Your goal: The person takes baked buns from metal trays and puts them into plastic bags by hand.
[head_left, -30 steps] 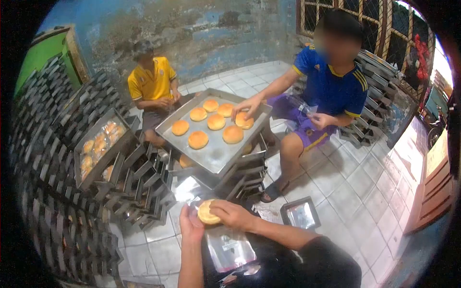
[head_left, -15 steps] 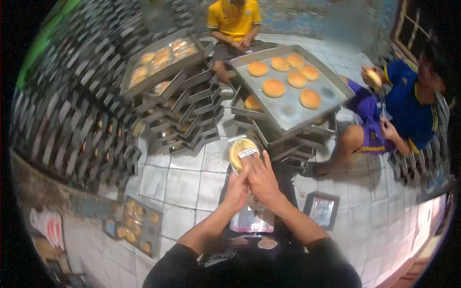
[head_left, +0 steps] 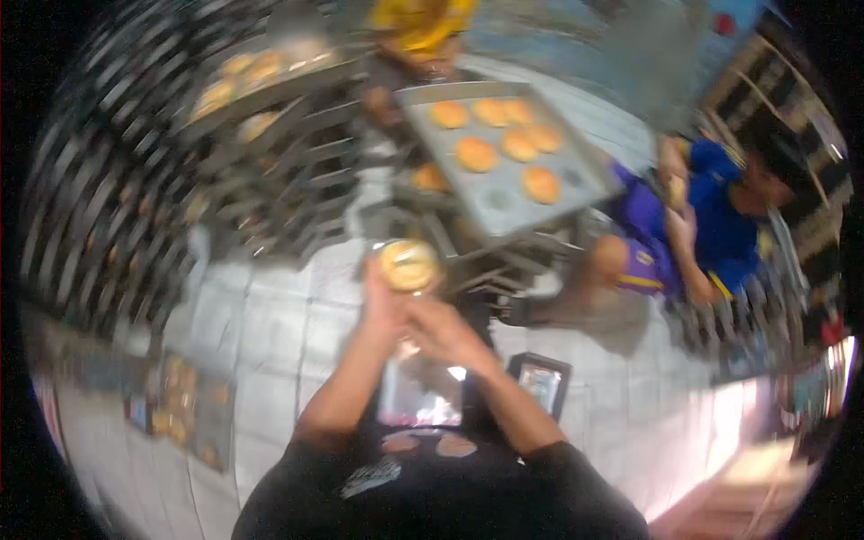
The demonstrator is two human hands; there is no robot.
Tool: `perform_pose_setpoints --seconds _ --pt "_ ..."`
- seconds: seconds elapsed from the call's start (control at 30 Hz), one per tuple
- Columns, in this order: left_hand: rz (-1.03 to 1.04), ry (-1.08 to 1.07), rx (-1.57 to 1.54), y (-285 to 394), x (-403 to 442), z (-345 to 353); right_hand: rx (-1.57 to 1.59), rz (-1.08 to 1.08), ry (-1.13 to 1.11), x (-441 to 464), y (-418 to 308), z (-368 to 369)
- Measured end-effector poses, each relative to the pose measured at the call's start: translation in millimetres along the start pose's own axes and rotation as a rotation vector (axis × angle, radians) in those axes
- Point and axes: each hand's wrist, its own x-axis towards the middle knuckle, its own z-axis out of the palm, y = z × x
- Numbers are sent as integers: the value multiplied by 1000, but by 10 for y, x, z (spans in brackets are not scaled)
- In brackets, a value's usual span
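A round golden bun (head_left: 408, 266) in a clear plastic bag is held up in front of me. My left hand (head_left: 384, 304) is closed around its left and lower side. Against the lower end of the bag, my right hand (head_left: 441, 326) is closed too, its fingers meeting the left hand; motion blurs them. On my lap, below both hands, lie shiny clear plastic bags (head_left: 421, 391). Straight ahead, a large metal tray (head_left: 504, 202) carries several golden buns (head_left: 475, 154) on top of a stack of trays.
More stacked trays (head_left: 288, 184) with buns stand ahead left. A tray of bagged buns (head_left: 214, 418) sits on the tiled floor (head_left: 279, 337) at left; a small dark-framed box (head_left: 540, 382) is at right. One person in yellow (head_left: 423, 27) and another in blue (head_left: 720, 216) sit nearby.
The view has swung, so the scene appears farther left. The bun in my hands has turned and its white label no longer shows. My right hand has slid lower on the bag.
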Motion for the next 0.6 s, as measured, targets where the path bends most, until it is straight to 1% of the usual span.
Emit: perform_pose_setpoints --seconds 0.03,0.07,0.1,0.2,0.23,0.27,0.33,0.37,0.4,0.43,0.47,0.53,0.57,0.6 --pt "-35 105 -22 54 -23 56 116 118 -35 -103 28 72" --pt "6 64 89 99 -67 49 288 244 -98 -105 -196 -56" --pt "-15 -127 51 222 -71 -47 450 381 -141 -110 -429 -186" --pt "127 30 41 567 -206 -208 771 447 -215 -366 -368 -34" --pt "154 249 18 558 -394 80 884 454 -268 -369 -353 -36" --pt "151 233 26 437 -536 206 435 432 124 -309 -349 -141" --pt "-82 -38 80 292 -817 188 -313 -23 487 -250 -292 -140" --pt "-67 -43 86 304 -812 47 -299 -103 375 -253 -328 -107" --pt "-27 -62 274 318 -823 -169 -277 -166 268 -296 -406 -29" --pt "5 -85 466 338 -808 -288 -267 -126 197 -294 -397 -24" --pt "8 -91 475 329 -758 -278 -269 -133 206 -297 -255 4" --pt "148 -2 549 288 -650 -155 -36 274 315 -207 178 14" --pt "95 44 540 223 -657 -97 -9 354 387 -198 337 23" --pt "220 44 787 138 -599 -180 7 447 375 -165 294 -81"
